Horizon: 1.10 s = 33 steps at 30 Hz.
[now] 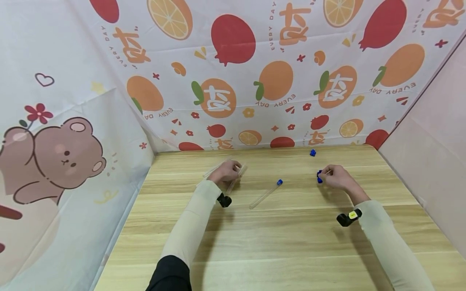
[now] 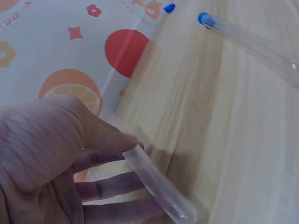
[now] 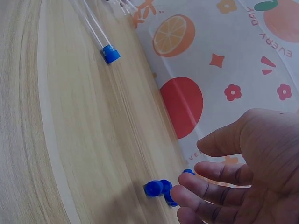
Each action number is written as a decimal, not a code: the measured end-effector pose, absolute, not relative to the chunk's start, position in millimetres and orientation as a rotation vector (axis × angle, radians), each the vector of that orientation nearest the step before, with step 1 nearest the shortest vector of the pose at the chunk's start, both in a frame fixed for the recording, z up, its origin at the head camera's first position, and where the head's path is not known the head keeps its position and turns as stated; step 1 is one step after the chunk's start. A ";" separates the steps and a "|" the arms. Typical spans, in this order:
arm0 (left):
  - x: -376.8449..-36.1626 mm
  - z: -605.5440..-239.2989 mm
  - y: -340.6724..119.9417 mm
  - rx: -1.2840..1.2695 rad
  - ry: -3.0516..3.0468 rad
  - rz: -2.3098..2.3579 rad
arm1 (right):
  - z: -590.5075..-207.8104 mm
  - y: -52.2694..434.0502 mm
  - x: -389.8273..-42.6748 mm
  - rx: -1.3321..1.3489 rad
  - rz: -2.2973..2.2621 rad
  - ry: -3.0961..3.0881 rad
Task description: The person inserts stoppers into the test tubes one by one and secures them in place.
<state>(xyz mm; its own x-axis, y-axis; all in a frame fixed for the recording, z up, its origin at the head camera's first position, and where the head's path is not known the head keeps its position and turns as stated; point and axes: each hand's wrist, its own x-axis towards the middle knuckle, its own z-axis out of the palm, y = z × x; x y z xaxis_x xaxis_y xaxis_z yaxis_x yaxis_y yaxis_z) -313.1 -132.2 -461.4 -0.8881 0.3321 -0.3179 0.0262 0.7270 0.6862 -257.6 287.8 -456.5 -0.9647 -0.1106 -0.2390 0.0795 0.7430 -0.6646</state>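
1. Clear plastic test tube (image 2: 156,184) without a cap lies at the far left of the light wooden table (image 1: 276,242), held in the left hand (image 1: 226,173), whose thumb and fingers (image 2: 112,184) curl around it.
2. Right hand (image 1: 336,176), at the far right, has loosely spread fingertips (image 3: 187,192) touching a cluster of small blue plastic caps (image 3: 159,189) on the wood.
3. Between the hands lies a second clear tube with a blue cap (image 1: 265,194), untouched.
4. One loose blue cap (image 1: 312,152) sits farther off, near the fruit-printed cloth backdrop (image 1: 255,60).
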 end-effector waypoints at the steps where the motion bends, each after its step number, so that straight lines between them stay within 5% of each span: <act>1: -313.6 -461.7 -132.2 0.282 2.496 1.014 | -456.3 288.3 -257.6 -0.030 -1.041 2.683; 33: -299.4 -445.9 -113.6 0.401 2.025 1.805 | -448.7 296.0 -265.3 -0.014 -1.016 2.744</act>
